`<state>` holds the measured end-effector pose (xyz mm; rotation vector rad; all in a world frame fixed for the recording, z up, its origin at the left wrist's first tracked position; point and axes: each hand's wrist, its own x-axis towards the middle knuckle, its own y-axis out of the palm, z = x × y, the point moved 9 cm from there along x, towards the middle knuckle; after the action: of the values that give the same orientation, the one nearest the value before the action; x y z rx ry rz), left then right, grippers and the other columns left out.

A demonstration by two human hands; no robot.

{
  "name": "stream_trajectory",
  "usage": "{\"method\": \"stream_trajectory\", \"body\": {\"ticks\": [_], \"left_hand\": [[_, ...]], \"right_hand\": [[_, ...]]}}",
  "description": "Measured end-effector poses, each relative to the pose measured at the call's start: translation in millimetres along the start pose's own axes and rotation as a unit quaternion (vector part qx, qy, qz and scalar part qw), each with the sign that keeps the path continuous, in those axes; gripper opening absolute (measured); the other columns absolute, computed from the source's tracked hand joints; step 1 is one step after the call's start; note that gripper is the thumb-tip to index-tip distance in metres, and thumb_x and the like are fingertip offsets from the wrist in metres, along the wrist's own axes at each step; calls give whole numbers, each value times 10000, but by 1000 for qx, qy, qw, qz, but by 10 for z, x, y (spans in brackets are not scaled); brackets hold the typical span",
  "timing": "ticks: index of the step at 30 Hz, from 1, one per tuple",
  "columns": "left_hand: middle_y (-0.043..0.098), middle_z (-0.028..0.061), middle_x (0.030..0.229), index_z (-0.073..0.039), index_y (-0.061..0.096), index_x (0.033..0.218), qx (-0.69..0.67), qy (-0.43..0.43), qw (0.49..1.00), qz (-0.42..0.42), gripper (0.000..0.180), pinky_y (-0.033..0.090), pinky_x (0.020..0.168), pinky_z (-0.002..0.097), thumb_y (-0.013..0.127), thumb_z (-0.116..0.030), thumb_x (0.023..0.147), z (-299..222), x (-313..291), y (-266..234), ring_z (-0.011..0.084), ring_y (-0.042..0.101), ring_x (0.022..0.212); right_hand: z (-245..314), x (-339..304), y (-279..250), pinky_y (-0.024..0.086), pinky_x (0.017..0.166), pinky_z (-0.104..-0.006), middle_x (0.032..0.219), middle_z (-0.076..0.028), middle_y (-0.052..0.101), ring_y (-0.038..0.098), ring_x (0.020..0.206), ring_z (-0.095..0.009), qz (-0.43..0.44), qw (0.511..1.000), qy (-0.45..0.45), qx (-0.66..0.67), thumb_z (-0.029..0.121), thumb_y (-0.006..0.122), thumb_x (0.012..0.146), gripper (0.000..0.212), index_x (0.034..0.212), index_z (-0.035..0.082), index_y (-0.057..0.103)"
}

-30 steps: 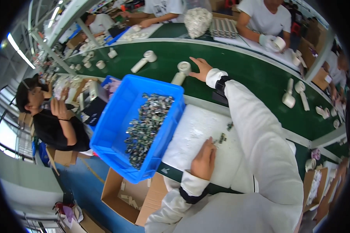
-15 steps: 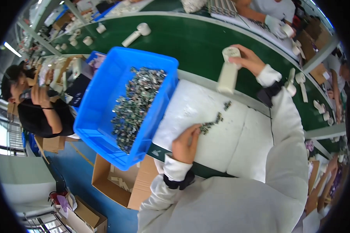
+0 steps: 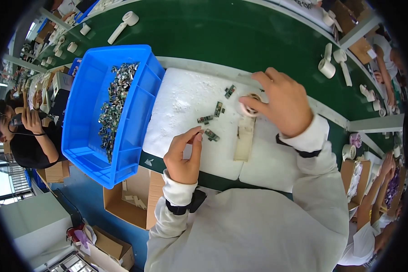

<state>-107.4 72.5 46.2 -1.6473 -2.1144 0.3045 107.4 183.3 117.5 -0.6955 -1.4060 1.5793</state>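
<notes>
Head view: right hand (image 3: 284, 103) holds the shell (image 3: 244, 141) by its round end over the pad (image 3: 174, 106), long axis bodyward; left hand (image 3: 183, 158), pinched narrow, perhaps empty, sits left, beside a board (image 3: 211, 135).

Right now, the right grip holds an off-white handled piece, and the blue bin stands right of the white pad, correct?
Wrong side: the head view shows the blue bin left of the white pad. The right grip does hold the off-white handled piece.

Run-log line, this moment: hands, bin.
left hand: near loose circuit boards on white pad, grip unclear | right hand: gripping white casing by round end | blue bin: left of pad, holds circuit boards
</notes>
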Motion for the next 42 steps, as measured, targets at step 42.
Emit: {"method": "stream_trajectory", "body": {"ticks": [42], "left_hand": [[701, 100, 1130, 28, 654, 1265, -261, -130, 954, 74, 306, 551, 907, 259, 665, 46, 960, 161, 40, 511, 146, 688, 1019]], "right_hand": [[330, -194, 669, 509, 606, -329, 787, -97, 705, 667, 663, -222, 107, 916, -167, 350, 157, 717, 931, 131, 1017, 68, 759]]}}
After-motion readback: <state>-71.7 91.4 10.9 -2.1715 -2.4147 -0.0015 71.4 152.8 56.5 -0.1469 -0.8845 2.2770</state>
